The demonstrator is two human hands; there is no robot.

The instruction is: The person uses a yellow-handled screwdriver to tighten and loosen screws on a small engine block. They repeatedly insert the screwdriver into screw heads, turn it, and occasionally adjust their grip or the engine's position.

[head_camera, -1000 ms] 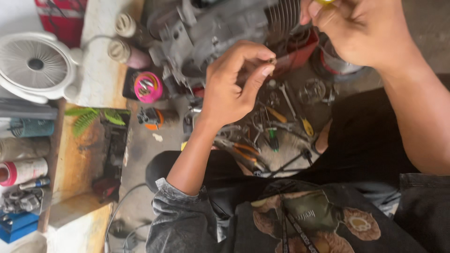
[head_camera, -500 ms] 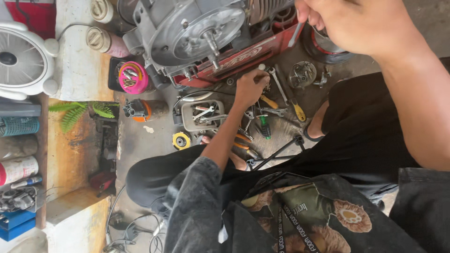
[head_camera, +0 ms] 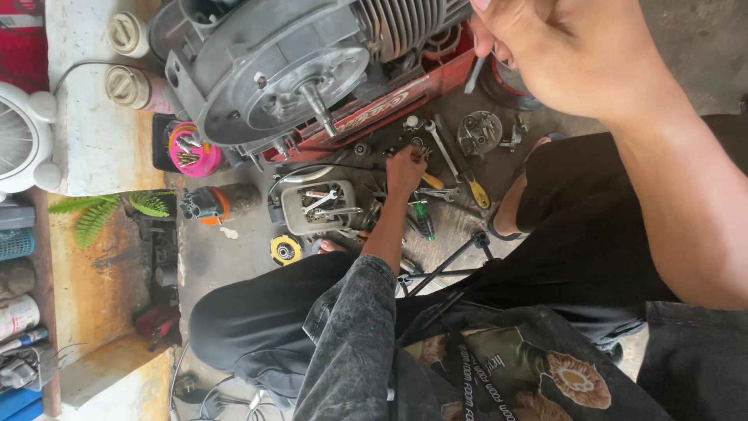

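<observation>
My left hand point(head_camera: 405, 168) reaches down to a scatter of hand tools point(head_camera: 436, 183) on the concrete floor. Its fingertips rest on a small dark piece beside a wrench, and I cannot tell whether they grip it. My right hand point(head_camera: 565, 51) is raised close to the camera at the top right. It is closed around a thin metal tool point(head_camera: 477, 74) whose shaft points down past the engine's cooling fins. A grey small engine point(head_camera: 273, 74) on a red base point(head_camera: 389, 101) lies on its side just beyond both hands.
A metal tray with wrenches point(head_camera: 319, 206) sits left of my left hand, near a yellow wheel point(head_camera: 285, 249) and an orange-and-black tool point(head_camera: 209, 204). A pink cup of bits point(head_camera: 189, 150), bottles and a white fan point(head_camera: 19, 144) stand at the left. My black-trousered knees frame the tools.
My left hand dropped from the engine down to the tools on the floor. The view shifted so the engine now fills the top, and the right hand stayed raised.
</observation>
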